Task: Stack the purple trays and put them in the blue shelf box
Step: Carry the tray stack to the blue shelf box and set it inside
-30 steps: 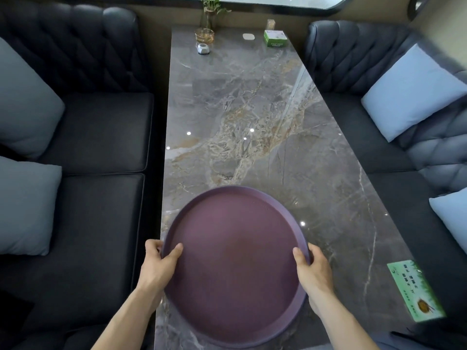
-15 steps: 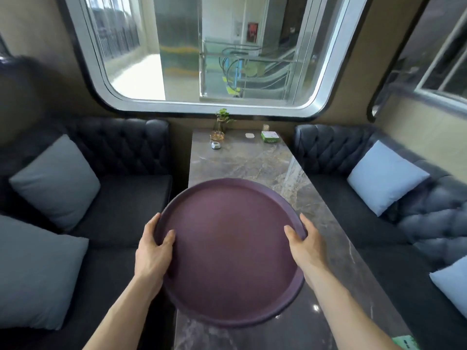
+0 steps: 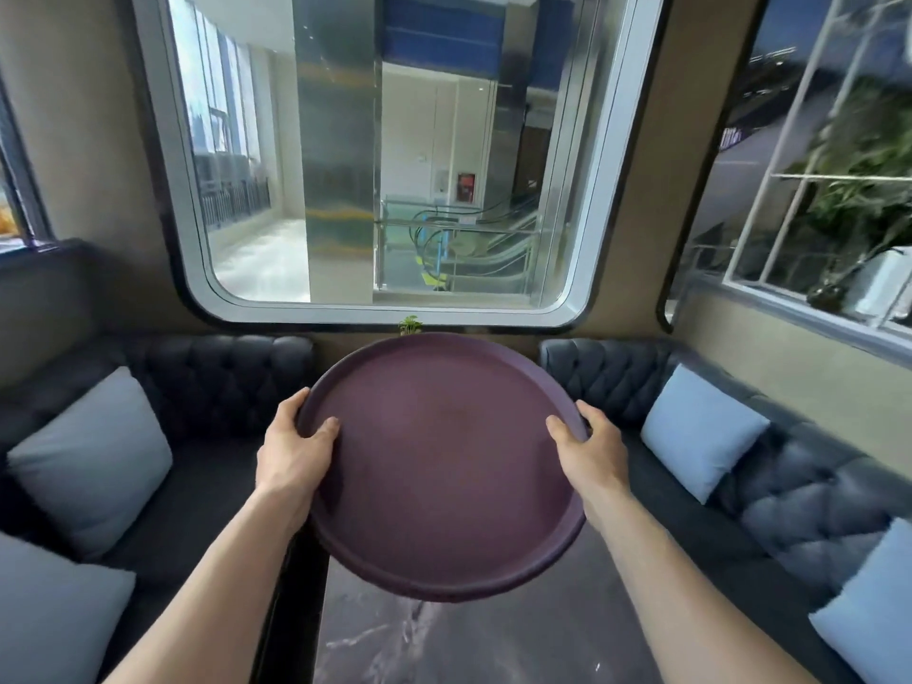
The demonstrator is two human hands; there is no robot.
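Observation:
A round purple tray (image 3: 439, 466) is held up in the air above the near end of the marble table (image 3: 474, 634). My left hand (image 3: 296, 451) grips its left rim with the thumb lying inside the tray. My right hand (image 3: 589, 449) grips the right rim the same way. The tray is tilted slightly, its near edge lower. Whether it is one tray or a stack I cannot tell. No blue shelf box is in view.
Dark tufted sofas flank the table, the left sofa (image 3: 207, 387) and the right sofa (image 3: 809, 491), each with pale blue cushions (image 3: 701, 431). A large window (image 3: 390, 155) fills the far wall. A small plant (image 3: 409, 325) peeks over the tray's far rim.
The tray has been lifted off the table and raised toward chest height. My view has tilted up from the tabletop to the window. Both hands keep their grip on the rim.

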